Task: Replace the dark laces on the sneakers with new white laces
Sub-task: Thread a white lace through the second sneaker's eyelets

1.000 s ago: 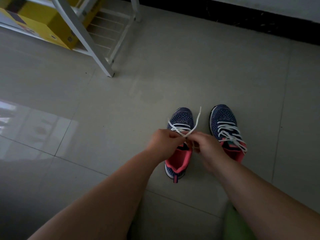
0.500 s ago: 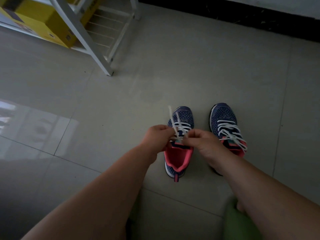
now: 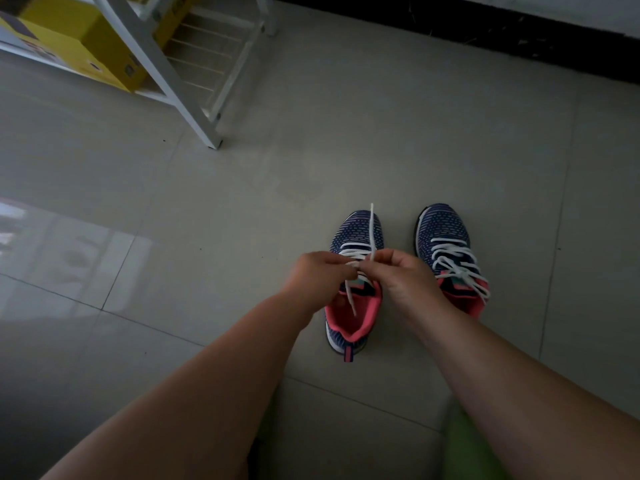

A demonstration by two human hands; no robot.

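We see the left hand [image 3: 320, 273] and the right hand [image 3: 403, 277] meeting knuckle to knuckle above the tongue of the left sneaker [image 3: 355, 282], both with fingers curled in and pinching the white lace [image 3: 371, 230]. One end of that lace stands up from the right hand's pinch, past the toe of the shoe; the other end hangs down from the left hand's pinch into the pink opening of the shoe. White crossings already run over the front of this sneaker. Just beside it to the right stands the right sneaker [image 3: 446, 244], toe pointing the same way, laced in white with the loose ends lying over its pink collar. Both shoes stand on the grey tiled floor [image 3: 381, 133]. Well apart at the upper left we find a white rack [image 3: 166, 71] with a yellow box [image 3: 79, 39] on it.
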